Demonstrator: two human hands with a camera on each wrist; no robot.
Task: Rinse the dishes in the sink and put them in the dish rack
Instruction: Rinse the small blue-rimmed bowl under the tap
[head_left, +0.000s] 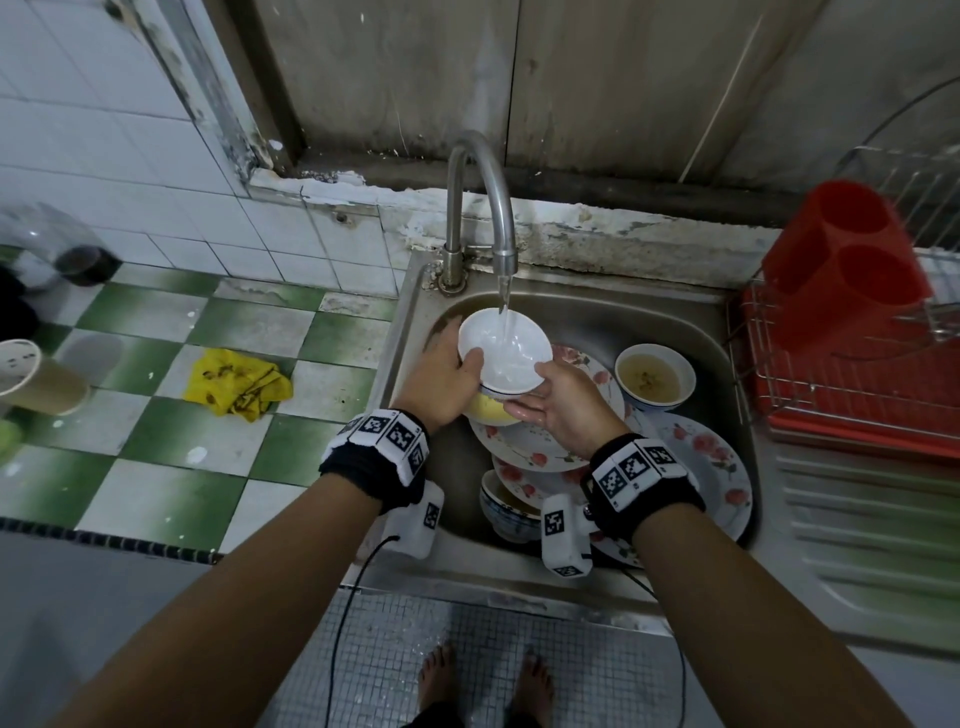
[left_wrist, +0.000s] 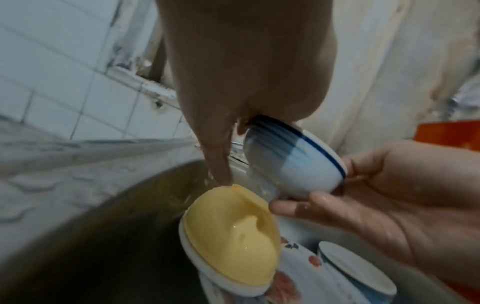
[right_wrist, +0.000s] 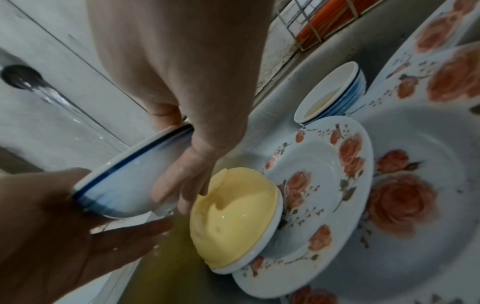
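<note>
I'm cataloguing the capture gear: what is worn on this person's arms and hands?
Forearms and hands are bare, without sleeves or gloves. Each wrist carries a black band ringed with white squares bearing black square-code markers. A white marker-tagged block hangs under each, and thin black cables trail down.

The bowl (head_left: 504, 353) sits under the tap (head_left: 480, 208), over the sink's (head_left: 597, 317) back left part, between the left hand (head_left: 441, 376) and right hand (head_left: 561, 408). Below it a second bowl (head_left: 491, 409) leans on stacked plates (head_left: 540, 441). A third bowl (head_left: 654, 376) stands to the right, a fourth (head_left: 506, 512) nearest the person. The rack (head_left: 841, 374) stands right of the sink, a cloth (head_left: 236, 382) on the desk to its left
</note>
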